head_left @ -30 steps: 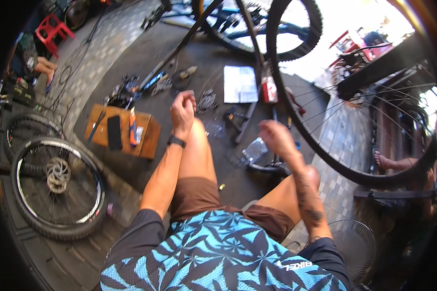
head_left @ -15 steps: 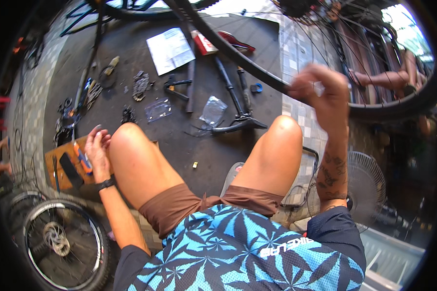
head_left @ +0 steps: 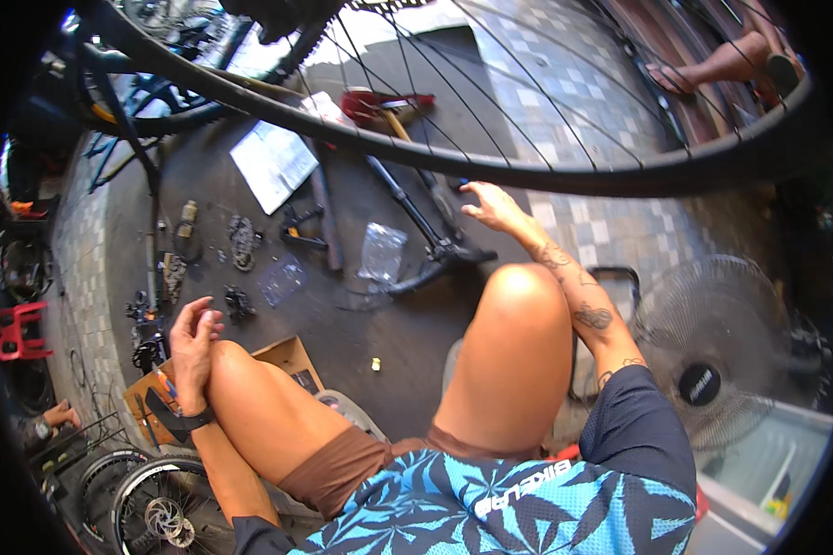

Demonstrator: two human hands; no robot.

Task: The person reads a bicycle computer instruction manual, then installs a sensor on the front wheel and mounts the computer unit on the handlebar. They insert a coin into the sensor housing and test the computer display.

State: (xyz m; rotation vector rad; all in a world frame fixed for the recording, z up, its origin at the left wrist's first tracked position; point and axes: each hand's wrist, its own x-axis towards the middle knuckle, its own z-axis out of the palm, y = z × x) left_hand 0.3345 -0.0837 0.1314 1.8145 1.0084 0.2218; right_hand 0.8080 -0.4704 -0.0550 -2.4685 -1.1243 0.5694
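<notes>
A bicycle wheel (head_left: 565,180) with a dark rim and thin spokes hangs across the top of the view. Just below its rim my right hand (head_left: 498,209) reaches forward, fingers stretched and apart, holding nothing that shows. Its fingertips are close to a small blue item (head_left: 462,182), partly hidden. Beside my left knee is my left hand (head_left: 194,350), its fingers loosely bent and apart, with nothing in them. Between the hands, on the dark mat (head_left: 342,324), lie a black bicycle fork (head_left: 405,199), a clear plastic bag (head_left: 382,252) and a coiled chain (head_left: 242,242).
White paper (head_left: 273,166) and a red saddle (head_left: 366,104) lie farther off. A wooden tray (head_left: 292,359) with tools sits by my left leg. A fan (head_left: 713,347) stands at the right, wheels (head_left: 162,504) at lower left. Another person's leg (head_left: 727,63) shows at upper right.
My right hand has moved from a raised, bent pose by the rim to a forward, outstretched one. The wheel now spans more of the top, and the whole view has shifted.
</notes>
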